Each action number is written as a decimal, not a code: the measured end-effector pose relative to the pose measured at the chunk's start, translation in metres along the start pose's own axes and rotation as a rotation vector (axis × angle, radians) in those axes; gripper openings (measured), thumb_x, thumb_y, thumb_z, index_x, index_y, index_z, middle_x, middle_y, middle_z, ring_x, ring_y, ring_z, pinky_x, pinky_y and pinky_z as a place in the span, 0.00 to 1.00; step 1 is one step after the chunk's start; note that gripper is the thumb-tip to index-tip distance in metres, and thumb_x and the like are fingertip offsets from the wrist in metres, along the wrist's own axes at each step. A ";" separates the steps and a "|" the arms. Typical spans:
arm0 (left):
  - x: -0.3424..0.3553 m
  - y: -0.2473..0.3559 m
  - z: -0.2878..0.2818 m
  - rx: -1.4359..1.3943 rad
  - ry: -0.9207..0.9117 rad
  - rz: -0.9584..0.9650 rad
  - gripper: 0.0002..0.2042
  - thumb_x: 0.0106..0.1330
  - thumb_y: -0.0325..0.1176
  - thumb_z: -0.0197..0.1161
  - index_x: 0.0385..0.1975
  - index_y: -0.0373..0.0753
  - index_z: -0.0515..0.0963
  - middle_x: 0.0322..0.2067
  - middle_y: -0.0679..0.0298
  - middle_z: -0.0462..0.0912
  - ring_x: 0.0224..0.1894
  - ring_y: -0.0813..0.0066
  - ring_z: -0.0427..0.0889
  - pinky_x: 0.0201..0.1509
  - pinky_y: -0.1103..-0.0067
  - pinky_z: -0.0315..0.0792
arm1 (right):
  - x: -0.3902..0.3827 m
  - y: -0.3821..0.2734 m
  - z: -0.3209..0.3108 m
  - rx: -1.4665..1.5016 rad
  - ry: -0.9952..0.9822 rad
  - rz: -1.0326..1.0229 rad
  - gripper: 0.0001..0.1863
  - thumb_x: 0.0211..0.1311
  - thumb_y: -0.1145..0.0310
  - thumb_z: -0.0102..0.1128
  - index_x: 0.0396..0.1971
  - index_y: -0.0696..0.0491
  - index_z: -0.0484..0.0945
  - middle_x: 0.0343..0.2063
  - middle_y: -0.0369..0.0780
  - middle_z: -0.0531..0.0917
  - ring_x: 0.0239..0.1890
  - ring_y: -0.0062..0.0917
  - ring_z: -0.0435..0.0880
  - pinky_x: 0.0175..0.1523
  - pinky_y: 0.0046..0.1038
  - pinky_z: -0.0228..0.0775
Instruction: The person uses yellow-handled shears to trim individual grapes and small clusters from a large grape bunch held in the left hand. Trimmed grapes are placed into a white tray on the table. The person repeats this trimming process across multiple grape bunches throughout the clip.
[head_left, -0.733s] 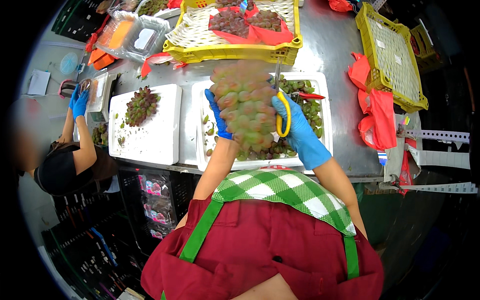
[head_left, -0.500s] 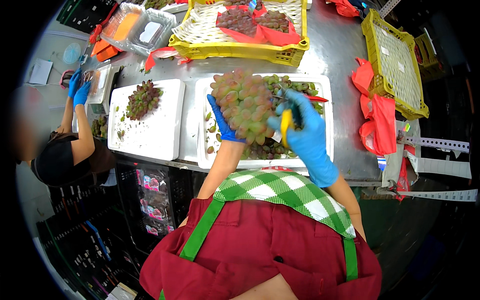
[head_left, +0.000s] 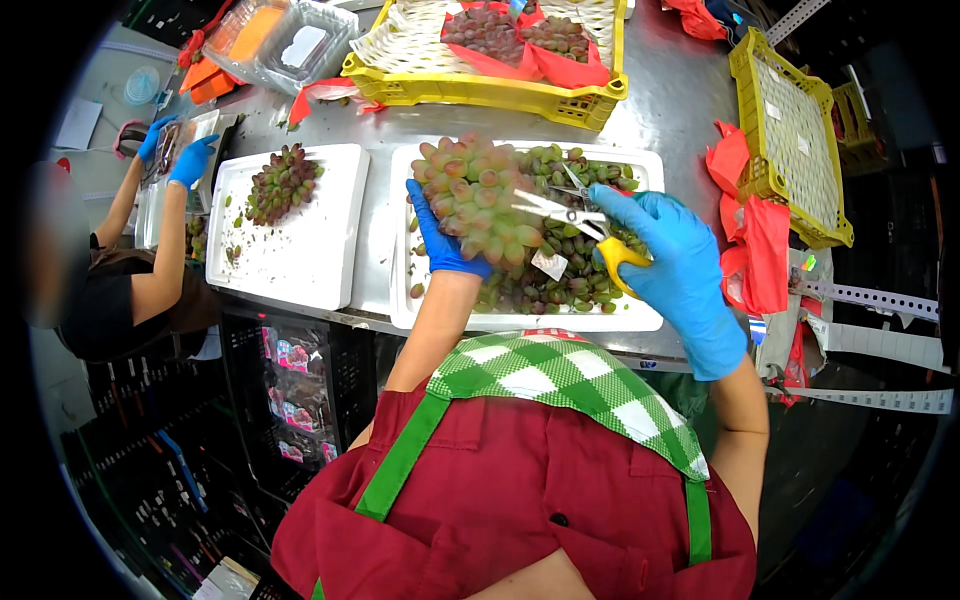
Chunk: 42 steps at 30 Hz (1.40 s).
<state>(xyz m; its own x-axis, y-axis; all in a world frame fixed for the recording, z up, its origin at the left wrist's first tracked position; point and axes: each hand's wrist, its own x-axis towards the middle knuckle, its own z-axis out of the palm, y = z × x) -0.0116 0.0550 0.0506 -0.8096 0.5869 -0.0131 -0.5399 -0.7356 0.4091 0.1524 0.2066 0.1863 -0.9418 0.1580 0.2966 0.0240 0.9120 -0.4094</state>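
Note:
In a dark blue glove, my left hand (head_left: 438, 235) holds up a large bunch of green-and-pink grapes (head_left: 478, 205), fingers wrapped round its left and lower side. My right hand (head_left: 680, 255), in a lighter blue glove, is closed on scissors (head_left: 622, 265) with yellow handles. Their metal blades are spread apart, pointing left, with one tip by the bunch's right side. Beneath lies a white tray (head_left: 640, 318) covered with many loose reddish-green grapes (head_left: 590, 285), bits of stem and a small white paper piece (head_left: 549, 264).
Left of it, another white tray (head_left: 335, 230) carries a dark grape bunch (head_left: 284, 188). Yellow crates stand behind (head_left: 480, 98) and at right (head_left: 760, 120), near red wrapping (head_left: 765, 240). Clear plastic boxes (head_left: 300, 50) sit far left, and a co-worker's gloved hand (head_left: 192, 160) is beside them.
My right hand with the scissors has moved right and slightly down, away from the bunch, and the blades now show plainly. My left hand and the bunch have shifted slightly left.

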 end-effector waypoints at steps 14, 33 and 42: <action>-0.008 0.006 0.023 -0.120 0.045 -0.025 0.27 0.64 0.56 0.36 0.60 0.51 0.55 0.61 0.61 0.54 0.62 0.61 0.54 0.65 0.61 0.46 | -0.001 -0.005 0.025 0.453 -0.048 0.191 0.25 0.43 0.72 0.69 0.45 0.50 0.72 0.27 0.35 0.78 0.29 0.15 0.76 0.34 0.17 0.69; -0.010 -0.003 0.035 -0.133 -0.037 -0.058 0.30 0.63 0.57 0.40 0.60 0.45 0.54 0.59 0.58 0.58 0.59 0.62 0.61 0.62 0.66 0.57 | 0.009 -0.037 0.071 0.570 0.219 0.115 0.22 0.41 0.80 0.63 0.42 0.52 0.74 0.31 0.38 0.79 0.29 0.21 0.79 0.36 0.21 0.72; -0.008 0.002 0.023 0.850 -0.037 0.148 0.19 0.67 0.42 0.38 0.55 0.42 0.58 0.52 0.61 0.65 0.54 0.68 0.66 0.59 0.71 0.62 | 0.028 -0.022 0.070 0.924 0.372 0.237 0.25 0.45 0.78 0.64 0.47 0.56 0.69 0.33 0.36 0.78 0.36 0.19 0.77 0.41 0.21 0.69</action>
<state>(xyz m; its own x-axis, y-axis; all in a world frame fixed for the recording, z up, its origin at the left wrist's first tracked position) -0.0008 0.0569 0.0723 -0.8421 0.5262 0.1177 -0.0619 -0.3111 0.9484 0.1026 0.1647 0.1434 -0.7792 0.5470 0.3060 -0.2199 0.2185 -0.9507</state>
